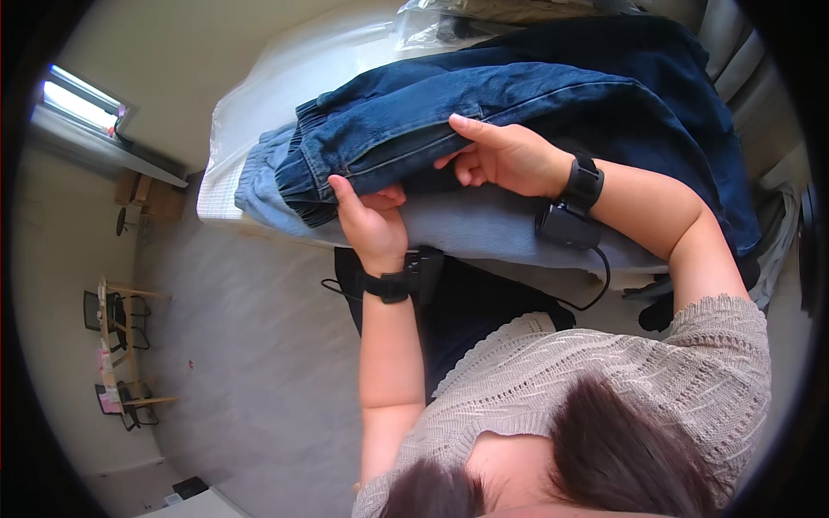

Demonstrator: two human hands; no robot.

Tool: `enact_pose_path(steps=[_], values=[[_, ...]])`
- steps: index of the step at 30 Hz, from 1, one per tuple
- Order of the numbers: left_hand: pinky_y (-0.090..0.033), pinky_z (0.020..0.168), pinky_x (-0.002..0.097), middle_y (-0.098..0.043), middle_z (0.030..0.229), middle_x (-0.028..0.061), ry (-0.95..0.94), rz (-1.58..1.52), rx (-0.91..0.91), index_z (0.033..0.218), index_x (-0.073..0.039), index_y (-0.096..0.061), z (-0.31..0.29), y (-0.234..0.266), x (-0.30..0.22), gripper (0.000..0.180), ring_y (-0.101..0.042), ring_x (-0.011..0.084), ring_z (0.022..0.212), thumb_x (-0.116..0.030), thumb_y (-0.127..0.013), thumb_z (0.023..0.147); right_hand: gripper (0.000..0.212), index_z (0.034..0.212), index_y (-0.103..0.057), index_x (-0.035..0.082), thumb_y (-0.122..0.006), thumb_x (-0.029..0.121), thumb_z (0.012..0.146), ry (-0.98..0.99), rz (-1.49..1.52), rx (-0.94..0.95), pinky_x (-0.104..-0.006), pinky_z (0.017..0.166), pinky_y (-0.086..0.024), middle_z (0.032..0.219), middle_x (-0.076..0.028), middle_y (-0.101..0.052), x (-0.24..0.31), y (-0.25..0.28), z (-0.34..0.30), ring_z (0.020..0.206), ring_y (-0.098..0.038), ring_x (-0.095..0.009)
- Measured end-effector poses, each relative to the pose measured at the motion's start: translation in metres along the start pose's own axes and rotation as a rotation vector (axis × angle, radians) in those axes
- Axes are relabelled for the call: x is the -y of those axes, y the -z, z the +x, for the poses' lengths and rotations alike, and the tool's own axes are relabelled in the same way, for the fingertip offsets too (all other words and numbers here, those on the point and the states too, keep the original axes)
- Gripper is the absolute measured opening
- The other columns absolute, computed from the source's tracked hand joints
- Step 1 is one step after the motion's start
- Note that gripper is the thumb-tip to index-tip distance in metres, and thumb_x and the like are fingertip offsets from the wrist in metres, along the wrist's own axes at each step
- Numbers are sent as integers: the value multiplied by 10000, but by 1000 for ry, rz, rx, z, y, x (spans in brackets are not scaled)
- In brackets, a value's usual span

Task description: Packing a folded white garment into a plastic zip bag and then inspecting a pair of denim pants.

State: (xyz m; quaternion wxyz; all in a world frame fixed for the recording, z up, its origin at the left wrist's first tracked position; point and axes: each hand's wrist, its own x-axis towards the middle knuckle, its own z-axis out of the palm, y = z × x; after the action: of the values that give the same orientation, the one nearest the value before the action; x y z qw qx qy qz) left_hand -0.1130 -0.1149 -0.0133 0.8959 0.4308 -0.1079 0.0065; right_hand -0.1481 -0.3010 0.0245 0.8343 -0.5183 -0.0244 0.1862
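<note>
Dark blue jeans [414, 112] with a gathered elastic waistband lie lengthwise on a table in front of me. Near the waistband, my left hand [376, 226] is closed on the jeans' near edge, thumb on top and fingers curled beneath. Farther right along the same side, my right hand [514, 160] is closed on the denim by a long seam, its thumb stretched over the cloth. Beneath the dark pair lies a light blue denim garment [518, 235], its own elastic waistband showing at the left. Each wrist wears a black strap with a small box.
White plastic sheeting [250, 112] covers the table's left end. A clear plastic bag [440, 22] lies at the back. Grey curtains [743, 52] hang at the far right. A wooden table [117, 345] with black chairs stands across the floor at the left. A black cable [600, 289] hangs below my right wrist.
</note>
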Motion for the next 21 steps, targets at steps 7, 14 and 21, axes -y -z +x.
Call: enact_pose_path(steps=[7, 14, 21], values=[[-426, 554, 279, -589, 752, 55, -17, 57, -133, 929, -42, -548, -2, -6, 4, 533, -534, 166, 606, -518, -311, 895, 471, 868, -580, 11, -418, 453, 889, 8, -65, -96, -219, 618, -380, 809, -86, -591, -14, 11, -1, 602, -459, -109], [-446, 590, 287, -598, 744, 74, -49, 121, -55, 909, -30, -548, -3, -9, 2, 540, -558, 174, 629, -509, -299, 901, 465, 774, -588, 25, -435, 451, 883, 25, -216, -134, -219, 612, -383, 743, -67, -578, -14, 9, -4, 612, -490, -104], [-453, 580, 288, -603, 757, 80, -47, 241, -13, 928, -19, -542, -6, -3, 3, 509, -567, 191, 626, -484, -338, 900, 436, 783, -592, 35, -450, 435, 880, -4, -328, -105, -217, 630, -390, 740, -54, -574, -15, 8, -5, 640, -496, -106]])
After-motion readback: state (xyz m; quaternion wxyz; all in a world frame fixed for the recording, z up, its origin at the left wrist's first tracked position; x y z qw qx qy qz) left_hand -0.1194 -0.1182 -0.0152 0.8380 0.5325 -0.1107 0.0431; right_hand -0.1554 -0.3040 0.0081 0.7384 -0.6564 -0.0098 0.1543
